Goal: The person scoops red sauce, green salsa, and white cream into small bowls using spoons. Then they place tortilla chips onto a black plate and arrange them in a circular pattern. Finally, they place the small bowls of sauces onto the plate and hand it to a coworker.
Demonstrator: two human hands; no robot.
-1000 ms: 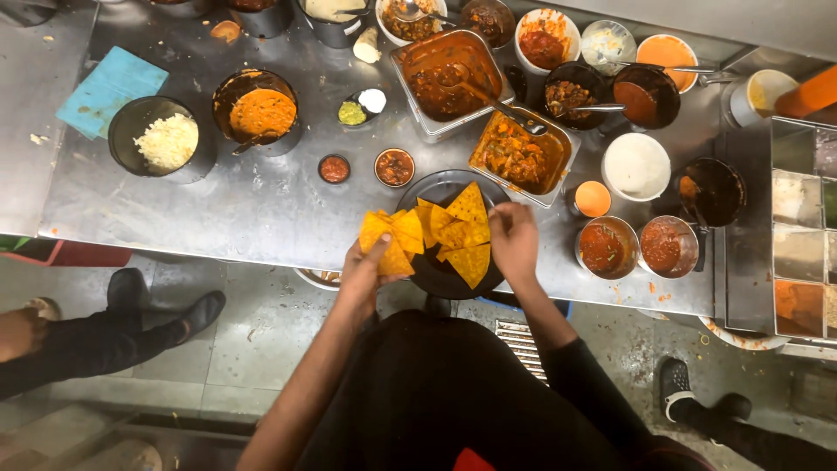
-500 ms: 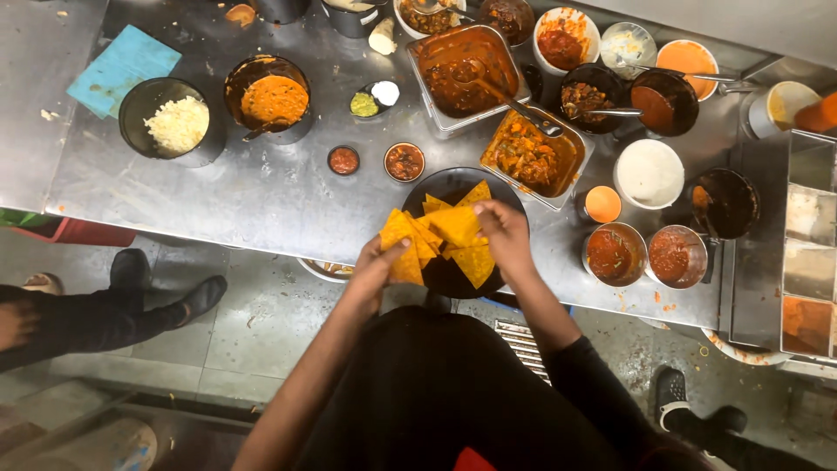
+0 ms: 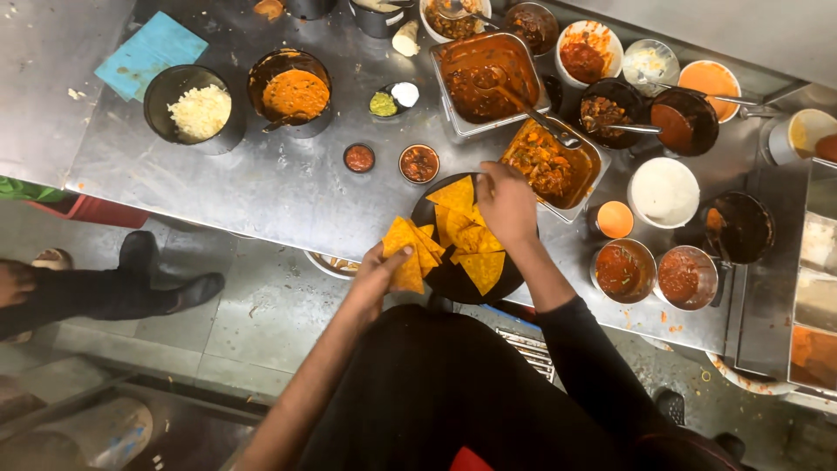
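On the steel counter (image 3: pixel 261 187), a black plate (image 3: pixel 453 281) sits at the near edge, covered with triangular yellow chips (image 3: pixel 475 235). The left hand (image 3: pixel 377 275) closes its grip on a small stack of chips (image 3: pixel 410 253) at the plate's left rim. The right hand (image 3: pixel 506 202) lies over the chips at the plate's far side, fingers curled down; its grip is hidden. Compared with half a second ago, the right hand has moved farther across the plate, and more chips lie spread flat.
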